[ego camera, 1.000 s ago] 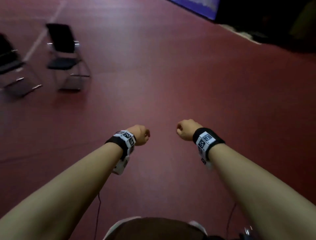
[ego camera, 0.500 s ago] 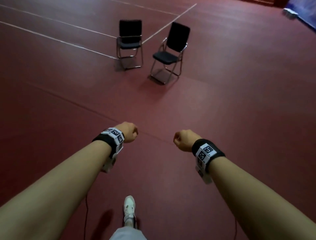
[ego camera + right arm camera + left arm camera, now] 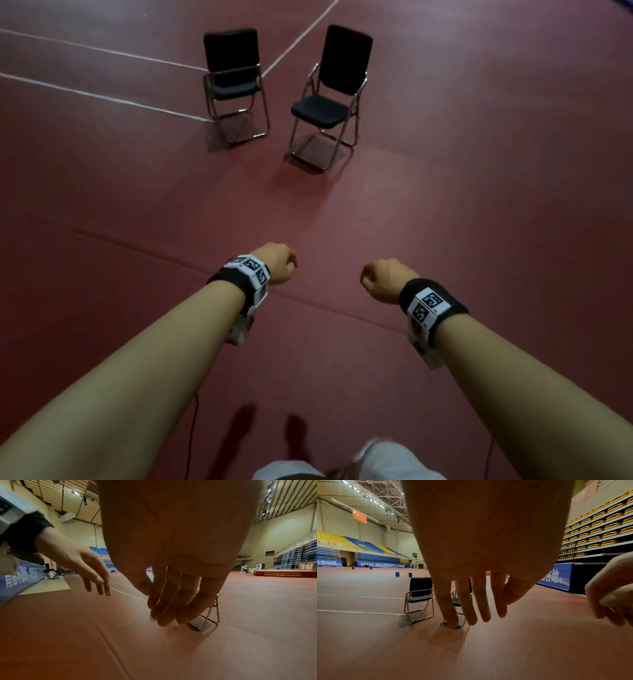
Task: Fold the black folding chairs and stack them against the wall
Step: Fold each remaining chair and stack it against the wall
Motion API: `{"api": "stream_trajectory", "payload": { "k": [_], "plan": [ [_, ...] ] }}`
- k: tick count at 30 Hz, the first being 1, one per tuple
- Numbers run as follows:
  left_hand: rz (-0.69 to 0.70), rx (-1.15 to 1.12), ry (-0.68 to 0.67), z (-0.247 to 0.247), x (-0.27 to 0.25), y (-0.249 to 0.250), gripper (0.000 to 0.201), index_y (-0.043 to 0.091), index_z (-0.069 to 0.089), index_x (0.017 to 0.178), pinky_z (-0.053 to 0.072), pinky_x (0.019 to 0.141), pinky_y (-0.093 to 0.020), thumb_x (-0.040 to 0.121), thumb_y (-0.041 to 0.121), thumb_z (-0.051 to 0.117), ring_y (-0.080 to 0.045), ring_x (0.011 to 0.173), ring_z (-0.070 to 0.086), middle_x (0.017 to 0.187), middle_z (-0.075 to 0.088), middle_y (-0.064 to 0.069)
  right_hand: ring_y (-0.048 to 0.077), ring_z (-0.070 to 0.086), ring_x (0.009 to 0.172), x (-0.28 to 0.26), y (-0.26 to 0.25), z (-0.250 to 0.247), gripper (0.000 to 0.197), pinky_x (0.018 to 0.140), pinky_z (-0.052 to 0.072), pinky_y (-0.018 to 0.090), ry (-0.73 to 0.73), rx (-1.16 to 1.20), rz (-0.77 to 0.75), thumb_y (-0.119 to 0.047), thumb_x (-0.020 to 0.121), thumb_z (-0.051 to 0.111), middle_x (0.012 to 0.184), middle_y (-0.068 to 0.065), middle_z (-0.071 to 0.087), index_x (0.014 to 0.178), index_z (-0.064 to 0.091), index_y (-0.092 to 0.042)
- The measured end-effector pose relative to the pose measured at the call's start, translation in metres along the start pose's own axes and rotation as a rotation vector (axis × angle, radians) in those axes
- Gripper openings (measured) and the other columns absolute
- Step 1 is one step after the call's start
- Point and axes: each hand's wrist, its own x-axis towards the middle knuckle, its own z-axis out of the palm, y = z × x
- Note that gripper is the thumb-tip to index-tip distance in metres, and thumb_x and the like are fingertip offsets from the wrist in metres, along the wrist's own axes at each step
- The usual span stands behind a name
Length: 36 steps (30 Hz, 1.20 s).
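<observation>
Two black folding chairs with chrome frames stand unfolded on the red floor ahead. In the head view the left chair faces me and the right chair is turned slightly left. My left hand and right hand are held out in front, well short of the chairs, and hold nothing. The left wrist view shows the left hand's fingers hanging straight and relaxed, partly hiding the right chair beside the left chair. The right hand's fingers hang loosely in front of chair legs.
White court lines run across the floor by the chairs. A blue banner barrier lines the right side under yellow stands. Small bins sit far off. A low stage and seated people are distant.
The view has swung round, bringing the two chairs from the far left to the centre, and they are nearer now. Both hands stay held out and empty.
</observation>
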Motion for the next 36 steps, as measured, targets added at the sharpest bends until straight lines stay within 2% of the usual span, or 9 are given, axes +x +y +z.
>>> {"api": "stream_trajectory", "payload": {
  "k": [5, 7, 8, 13, 17, 29, 31, 32, 36],
  "plan": [
    [-0.004, 0.007, -0.050, -0.035, 0.088, 0.004, 0.034, 0.022, 0.071, 0.121, 0.052, 0.097, -0.039, 0.097, 0.022, 0.047, -0.029, 0.112, 0.064, 0.125, 0.069, -0.006, 0.030, 0.067, 0.088, 0.081, 0.042, -0.040, 0.030, 0.080, 0.059, 0.038, -0.009, 0.033, 0.018, -0.027, 0.092, 0.046, 0.102, 0.009, 0.073, 0.106, 0.072, -0.021],
    [-0.004, 0.029, -0.022, -0.064, 0.157, 0.014, 0.033, 0.023, 0.071, 0.120, 0.053, 0.096, -0.039, 0.096, 0.023, 0.047, -0.029, 0.112, 0.064, 0.124, 0.069, -0.006, 0.031, 0.067, 0.090, 0.140, 0.079, -0.076, 0.031, 0.080, 0.058, 0.038, 0.016, 0.006, 0.020, -0.026, 0.092, 0.046, 0.103, 0.011, 0.073, 0.107, 0.072, -0.020],
    [-0.018, 0.021, -0.023, -0.068, 0.157, 0.013, 0.033, 0.024, 0.071, 0.119, 0.053, 0.096, -0.040, 0.096, 0.024, 0.048, -0.030, 0.111, 0.065, 0.124, 0.069, -0.006, 0.032, 0.067, 0.090, 0.146, 0.081, -0.079, 0.031, 0.080, 0.057, 0.037, 0.017, 0.015, 0.017, -0.026, 0.092, 0.046, 0.103, 0.012, 0.073, 0.107, 0.072, -0.019],
    [-0.078, 0.025, 0.055, -0.147, 0.276, 0.028, 0.034, 0.028, 0.072, 0.115, 0.055, 0.094, -0.042, 0.093, 0.026, 0.047, -0.029, 0.105, 0.067, 0.119, 0.071, -0.004, 0.032, 0.067, 0.090, 0.263, 0.130, -0.176, 0.031, 0.081, 0.058, 0.038, 0.057, -0.030, -0.049, -0.026, 0.092, 0.046, 0.102, 0.011, 0.073, 0.106, 0.073, -0.018],
    [-0.088, 0.011, 0.030, -0.174, 0.324, 0.031, 0.032, 0.031, 0.072, 0.110, 0.056, 0.092, -0.042, 0.089, 0.028, 0.048, -0.029, 0.102, 0.068, 0.116, 0.072, -0.002, 0.029, 0.068, 0.090, 0.318, 0.141, -0.220, 0.032, 0.084, 0.059, 0.042, 0.050, -0.023, -0.102, -0.028, 0.091, 0.047, 0.101, 0.007, 0.073, 0.106, 0.073, -0.021],
    [-0.143, -0.005, -0.025, -0.252, 0.554, -0.053, 0.030, 0.034, 0.072, 0.106, 0.058, 0.087, -0.042, 0.086, 0.030, 0.049, -0.028, 0.096, 0.069, 0.112, 0.072, -0.001, 0.028, 0.066, 0.087, 0.548, 0.165, -0.311, 0.030, 0.079, 0.059, 0.038, 0.011, -0.079, -0.084, -0.026, 0.093, 0.046, 0.101, 0.008, 0.072, 0.106, 0.073, -0.019],
    [-0.094, 0.012, -0.023, -0.283, 0.627, -0.080, 0.031, 0.033, 0.072, 0.105, 0.058, 0.088, -0.041, 0.084, 0.031, 0.049, -0.029, 0.096, 0.069, 0.112, 0.072, -0.002, 0.030, 0.067, 0.089, 0.612, 0.167, -0.338, 0.031, 0.080, 0.058, 0.038, 0.036, -0.071, -0.038, -0.025, 0.093, 0.047, 0.102, 0.010, 0.073, 0.106, 0.073, -0.017],
    [-0.096, -0.001, -0.030, -0.285, 0.628, -0.079, 0.032, 0.032, 0.073, 0.104, 0.058, 0.088, -0.041, 0.084, 0.032, 0.048, -0.029, 0.097, 0.069, 0.112, 0.072, -0.002, 0.031, 0.067, 0.090, 0.610, 0.167, -0.340, 0.031, 0.081, 0.058, 0.038, 0.024, -0.055, -0.034, -0.025, 0.093, 0.047, 0.102, 0.010, 0.073, 0.106, 0.073, -0.016],
    [-0.034, 0.033, -0.018, -0.348, 0.724, -0.106, 0.031, 0.030, 0.073, 0.105, 0.056, 0.090, -0.039, 0.086, 0.030, 0.049, -0.031, 0.100, 0.068, 0.111, 0.073, -0.004, 0.030, 0.068, 0.089, 0.697, 0.166, -0.388, 0.032, 0.083, 0.059, 0.040, 0.037, -0.003, 0.006, -0.024, 0.093, 0.046, 0.100, 0.009, 0.074, 0.107, 0.073, -0.016]
  ]
}}
